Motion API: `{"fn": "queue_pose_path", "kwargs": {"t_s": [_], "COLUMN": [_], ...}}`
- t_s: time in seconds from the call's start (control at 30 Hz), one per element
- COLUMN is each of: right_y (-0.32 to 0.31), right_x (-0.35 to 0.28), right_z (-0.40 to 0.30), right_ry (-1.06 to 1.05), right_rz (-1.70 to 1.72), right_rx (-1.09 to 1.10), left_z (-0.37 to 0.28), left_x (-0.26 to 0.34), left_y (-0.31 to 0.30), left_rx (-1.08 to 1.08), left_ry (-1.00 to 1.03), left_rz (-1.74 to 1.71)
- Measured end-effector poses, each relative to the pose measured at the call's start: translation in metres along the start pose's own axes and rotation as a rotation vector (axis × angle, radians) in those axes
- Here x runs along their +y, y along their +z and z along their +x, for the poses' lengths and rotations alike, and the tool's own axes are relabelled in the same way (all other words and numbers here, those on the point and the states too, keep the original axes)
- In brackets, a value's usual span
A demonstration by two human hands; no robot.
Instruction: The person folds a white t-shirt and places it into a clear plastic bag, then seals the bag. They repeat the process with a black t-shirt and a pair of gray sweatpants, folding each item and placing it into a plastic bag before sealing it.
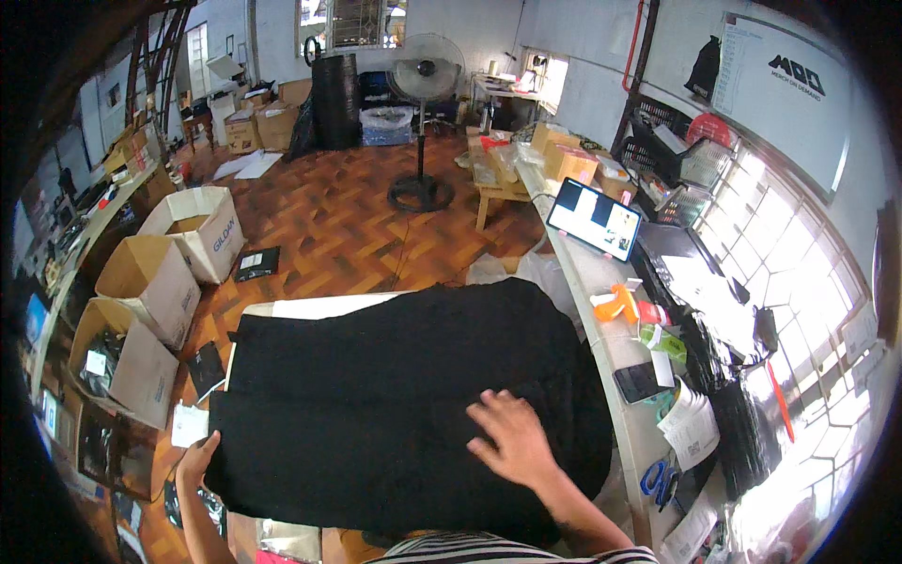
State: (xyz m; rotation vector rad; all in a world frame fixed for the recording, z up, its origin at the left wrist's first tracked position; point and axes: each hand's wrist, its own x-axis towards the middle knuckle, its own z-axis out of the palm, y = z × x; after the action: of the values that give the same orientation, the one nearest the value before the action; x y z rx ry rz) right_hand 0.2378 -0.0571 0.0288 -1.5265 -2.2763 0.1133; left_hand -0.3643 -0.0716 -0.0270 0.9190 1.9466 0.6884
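A large black cloth [394, 416], perhaps a garment, lies spread over a white-topped table [317, 304]. One fold or layer edge runs across it. At the cloth's near left edge, my left hand [199, 458] pinches the fabric, with the thumb on top. My right hand [514, 437] is over the right half of the cloth, palm down and fingers apart, holding nothing. Whether that palm presses on the fabric or hovers just above it, I cannot tell. A white paper [190, 424] shows just beyond my left hand.
Open cardboard boxes [151, 282] line the left side. Along the right, a narrow counter [599, 331] bears a tablet [594, 218], an orange tape dispenser [616, 304], a phone [643, 382] and blue-handled scissors [659, 481]. A stand fan [421, 190] stands ahead on the wooden floor.
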Motion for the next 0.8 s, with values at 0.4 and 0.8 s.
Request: {"fn": "queue_pose_path", "kwargs": {"t_s": [0.4, 0.8], "right_y": [0.064, 0.135], "right_x": [-0.087, -0.126], "right_z": [0.041, 0.063], "right_ry": [-0.007, 0.665], "right_rz": [1.066, 1.445], "right_rx": [-0.013, -0.480], "left_z": [-0.150, -0.108], "left_x": [0.153, 0.118], "left_y": [0.084, 0.186], "left_rx": [0.611, 0.205], "left_ry": [0.527, 0.805], "left_rz": [0.710, 0.782]}}
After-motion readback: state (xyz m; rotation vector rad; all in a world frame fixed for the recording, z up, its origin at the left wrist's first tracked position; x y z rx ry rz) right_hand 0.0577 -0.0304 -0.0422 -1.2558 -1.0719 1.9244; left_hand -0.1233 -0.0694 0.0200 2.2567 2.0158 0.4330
